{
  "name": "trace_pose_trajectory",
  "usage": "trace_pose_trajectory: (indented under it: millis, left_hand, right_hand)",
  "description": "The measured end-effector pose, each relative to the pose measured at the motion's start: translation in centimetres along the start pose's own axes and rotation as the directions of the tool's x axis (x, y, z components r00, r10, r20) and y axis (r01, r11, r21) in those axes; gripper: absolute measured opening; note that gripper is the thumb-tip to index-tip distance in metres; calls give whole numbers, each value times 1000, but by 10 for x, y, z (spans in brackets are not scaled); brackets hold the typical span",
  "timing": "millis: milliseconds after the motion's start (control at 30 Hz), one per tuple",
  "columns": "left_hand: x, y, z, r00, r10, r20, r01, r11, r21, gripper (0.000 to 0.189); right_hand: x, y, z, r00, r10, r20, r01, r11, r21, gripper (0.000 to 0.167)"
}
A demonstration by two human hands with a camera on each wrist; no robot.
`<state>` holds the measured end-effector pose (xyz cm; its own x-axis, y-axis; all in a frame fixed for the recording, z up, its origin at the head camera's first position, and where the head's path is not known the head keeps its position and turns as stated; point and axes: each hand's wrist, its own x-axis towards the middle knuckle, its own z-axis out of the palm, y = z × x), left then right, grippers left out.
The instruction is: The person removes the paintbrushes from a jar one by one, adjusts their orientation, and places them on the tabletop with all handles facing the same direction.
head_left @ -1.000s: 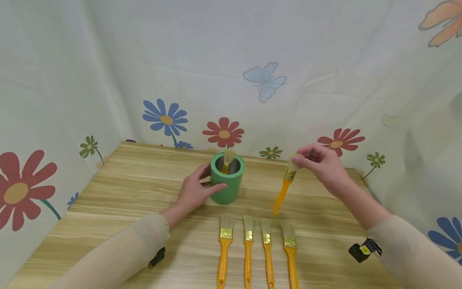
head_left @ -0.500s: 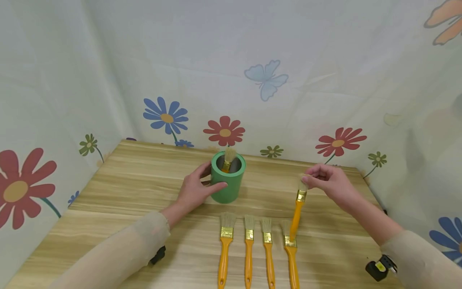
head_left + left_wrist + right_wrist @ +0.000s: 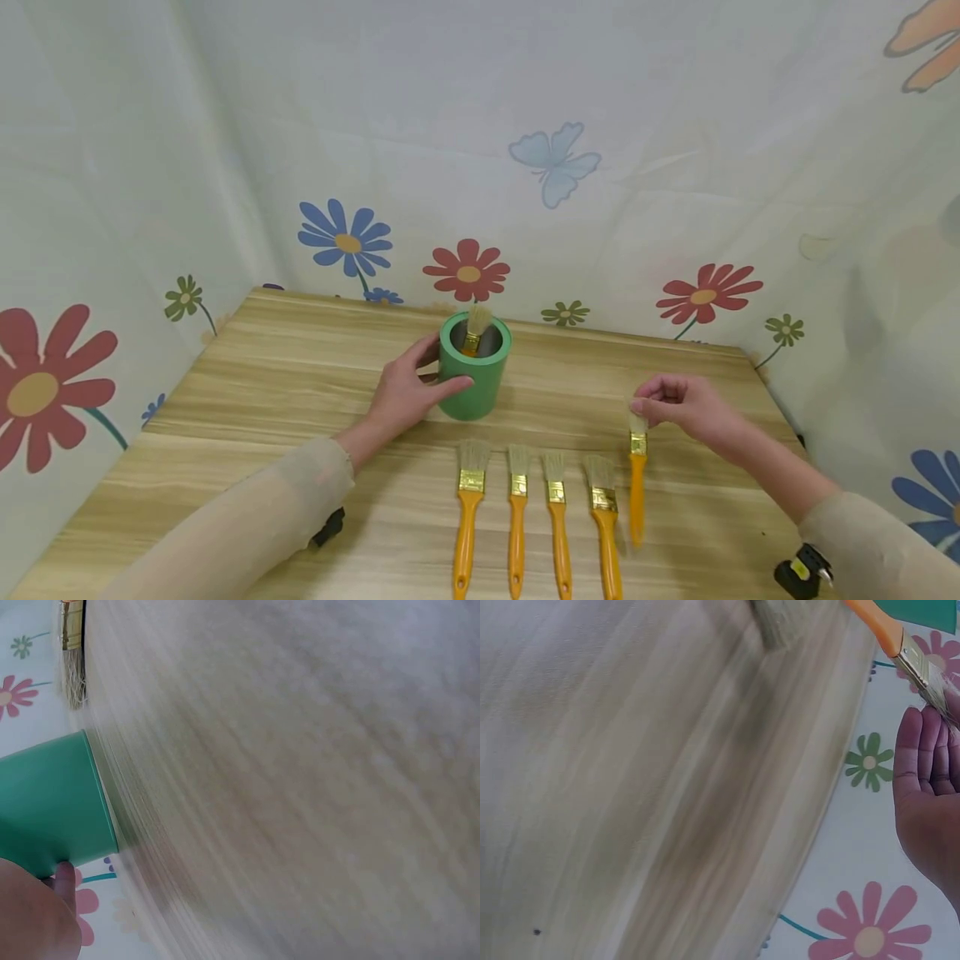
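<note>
My left hand (image 3: 401, 396) grips a green cylindrical cup (image 3: 472, 387) from its left side, thumb across the front and fingers behind. The cup stands upright on the table, and a paintbrush (image 3: 477, 325) leans in it, bristles up over the rim. To the right, my right hand (image 3: 686, 408) pinches another paintbrush (image 3: 637, 492) by its pale bristles. That brush hangs with its orange handle pointing toward me, right of a row of brushes. In the right wrist view, the thumb and fingertips meet at the bristles of the held paintbrush (image 3: 889, 634).
Several paintbrushes lie side by side in front of the cup, bristles away from me, from a wide brush (image 3: 468, 508) at the left to another wide brush (image 3: 604, 517) at the right. A flower-printed curtain (image 3: 420, 150) stands behind the wooden table (image 3: 300, 358).
My right hand has moved right and toward me with the paintbrush, which passed over the rightmost lying brush and now hangs to its right. The left hand stays on the cup.
</note>
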<state>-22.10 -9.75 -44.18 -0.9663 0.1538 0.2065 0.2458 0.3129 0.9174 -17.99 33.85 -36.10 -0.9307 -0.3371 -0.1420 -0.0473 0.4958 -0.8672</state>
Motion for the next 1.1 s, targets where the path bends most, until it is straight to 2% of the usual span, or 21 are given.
trace_pose_trajectory:
  millis: [367, 733, 1100]
  left_hand:
    - [0, 1, 0, 1000, 13, -3, -13, 1000, 3, 81]
    - [-1, 2, 0, 1000, 18, 1, -18, 1000, -2, 82]
    - [-1, 0, 0, 1000, 20, -2, -20, 1000, 6, 81]
  right_hand:
    - [-7, 32, 5, 997, 42, 57, -44, 998, 33, 27]
    - [-12, 53, 14, 997, 57, 53, -55, 998, -39, 22]
    - [-14, 69, 23, 997, 22, 69, -20, 1000, -22, 16]
